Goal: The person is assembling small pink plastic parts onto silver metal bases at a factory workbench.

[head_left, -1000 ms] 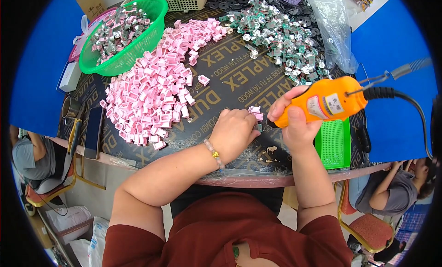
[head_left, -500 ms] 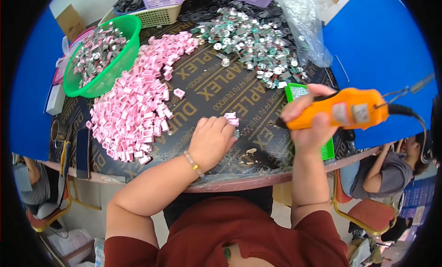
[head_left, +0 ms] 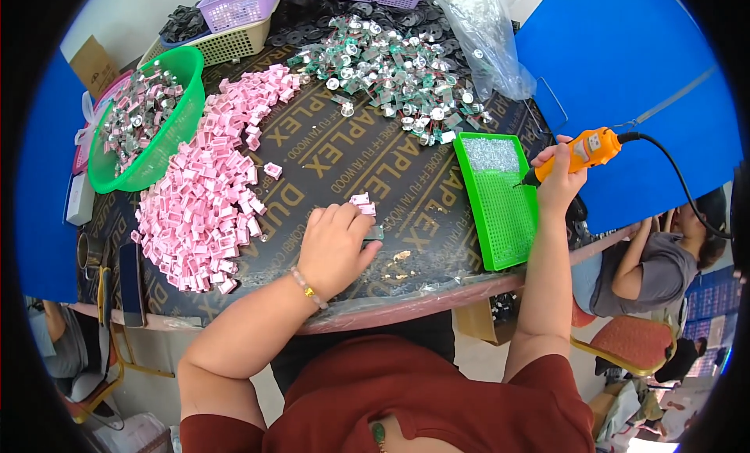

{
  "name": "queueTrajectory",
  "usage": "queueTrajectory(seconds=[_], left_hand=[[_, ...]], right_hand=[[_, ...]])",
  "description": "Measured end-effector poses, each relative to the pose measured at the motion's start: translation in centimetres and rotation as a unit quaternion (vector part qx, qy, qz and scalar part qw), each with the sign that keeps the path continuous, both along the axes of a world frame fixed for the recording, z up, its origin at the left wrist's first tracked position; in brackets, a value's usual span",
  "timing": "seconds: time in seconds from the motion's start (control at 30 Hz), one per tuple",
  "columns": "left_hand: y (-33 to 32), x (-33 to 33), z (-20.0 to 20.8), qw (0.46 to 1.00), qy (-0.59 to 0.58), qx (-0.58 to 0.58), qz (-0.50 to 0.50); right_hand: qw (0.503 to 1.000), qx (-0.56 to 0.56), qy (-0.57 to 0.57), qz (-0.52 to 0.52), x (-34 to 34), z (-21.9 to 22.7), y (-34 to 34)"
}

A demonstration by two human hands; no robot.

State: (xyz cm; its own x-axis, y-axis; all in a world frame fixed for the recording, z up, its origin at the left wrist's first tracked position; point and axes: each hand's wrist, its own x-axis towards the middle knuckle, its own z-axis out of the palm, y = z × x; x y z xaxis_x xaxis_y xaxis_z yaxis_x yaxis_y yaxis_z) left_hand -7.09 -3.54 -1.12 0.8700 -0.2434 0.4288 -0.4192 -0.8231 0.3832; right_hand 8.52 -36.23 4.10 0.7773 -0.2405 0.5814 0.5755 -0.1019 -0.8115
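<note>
My right hand (head_left: 556, 189) is wrapped round an orange electric screwdriver (head_left: 597, 148) with a black nose and cord. Its thin tip hangs over the green tray (head_left: 500, 266), whose floor is a grid of small holes with silvery screws (head_left: 494, 153) heaped at its far end. On the table my left hand (head_left: 334, 248) is closed on a small pink plastic housing (head_left: 362, 202). A green circuit board (head_left: 375, 233) shows by the thumb of that hand. My palm and fingers hide how the board and housing sit together.
Left of my left hand spreads a pile of pink housings (head_left: 199, 211). A green basin (head_left: 191, 70) of assembled parts stands behind it. Circuit boards with clear lenses (head_left: 406, 86) are heaped at the back, near a plastic bag (head_left: 484, 47). A phone (head_left: 132, 285) lies at the left edge.
My right hand has swung the screwdriver right and away from my left hand, its tip now over the tray. The tray shows more fully. My left hand stays on the housing.
</note>
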Motion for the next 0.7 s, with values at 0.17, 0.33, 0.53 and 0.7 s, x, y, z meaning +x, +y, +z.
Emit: queueTrajectory(seconds=[0.17,0.33,0.53,0.7], left_hand=[[0.0,0.1,0.0,1.000,0.000,0.001,0.000],[-0.1,0.1,0.0,1.000,0.004,-0.001,-0.003],[-0.1,0.0,-0.2,1.000,0.000,-0.017,-0.008],[-0.2,0.2,-0.4,1.000,0.001,-0.020,-0.007]], right_hand=[[1.000,0.005,-0.004,0.007,0.3,-0.3,-0.1],[1.000,-0.009,-0.006,-0.006,0.1,-0.1,-0.1],[0.997,0.027,-0.071,0.013,-2.0,2.4,1.5],[0.974,0.056,-0.106,0.193,-7.2,4.1,7.8]])
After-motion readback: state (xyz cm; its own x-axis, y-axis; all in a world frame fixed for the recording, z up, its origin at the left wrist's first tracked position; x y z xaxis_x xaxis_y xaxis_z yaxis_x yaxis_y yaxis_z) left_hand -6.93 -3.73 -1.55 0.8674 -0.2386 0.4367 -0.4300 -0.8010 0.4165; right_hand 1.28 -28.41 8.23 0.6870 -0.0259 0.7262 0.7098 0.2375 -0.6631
